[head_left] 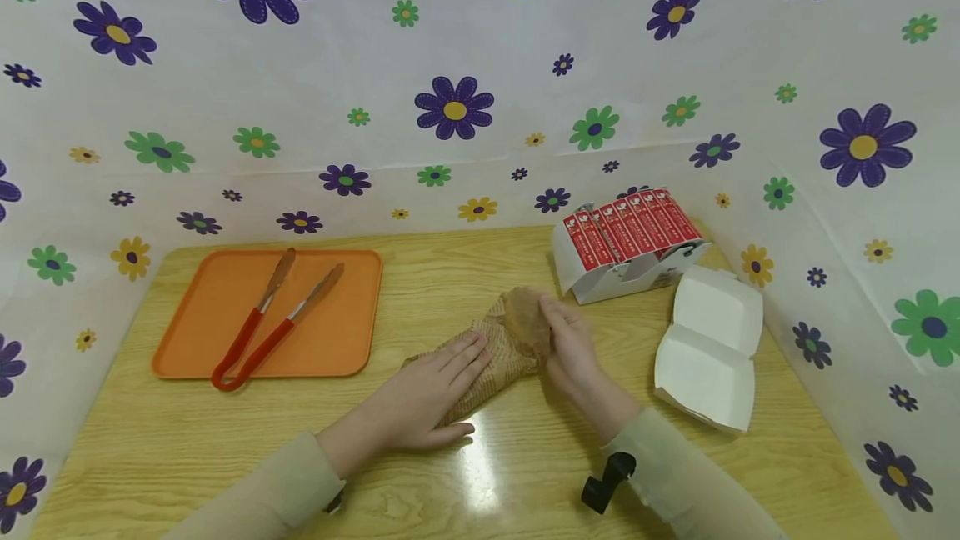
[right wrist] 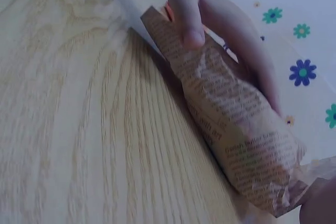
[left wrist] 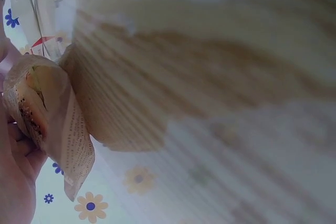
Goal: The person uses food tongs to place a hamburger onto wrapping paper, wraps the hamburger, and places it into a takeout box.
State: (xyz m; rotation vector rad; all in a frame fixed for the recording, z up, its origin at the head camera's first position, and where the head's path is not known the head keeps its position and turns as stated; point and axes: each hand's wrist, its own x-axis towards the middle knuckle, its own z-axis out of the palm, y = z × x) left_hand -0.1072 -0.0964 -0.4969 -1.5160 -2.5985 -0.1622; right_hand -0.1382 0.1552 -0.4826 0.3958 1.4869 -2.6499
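Resting across the brown paper (head_left: 502, 365), the left hand (head_left: 423, 402) lay with its fingers extended, probably to steady the bundle, while the right hand (head_left: 570, 348) gripped the paper's far-right end with bent fingers. The left wrist view showed a seeded bun (left wrist: 32, 111) at the paper's gaping mouth, so that grip seemed to control the end where the filling could slip out. Paper and bun sat mid-surface (head_left: 135, 457), between the hands, where both could reach them easily. To the left, the tongs (head_left: 262, 357) lay on the orange tray (head_left: 352, 307), handles over its near edge, perhaps for easy pick-up. To the right, the carton (head_left: 708, 361) lay unfolded, hollows upward, and behind it the box (head_left: 600, 280) appeared to keep its red packets (head_left: 633, 227) in a row.
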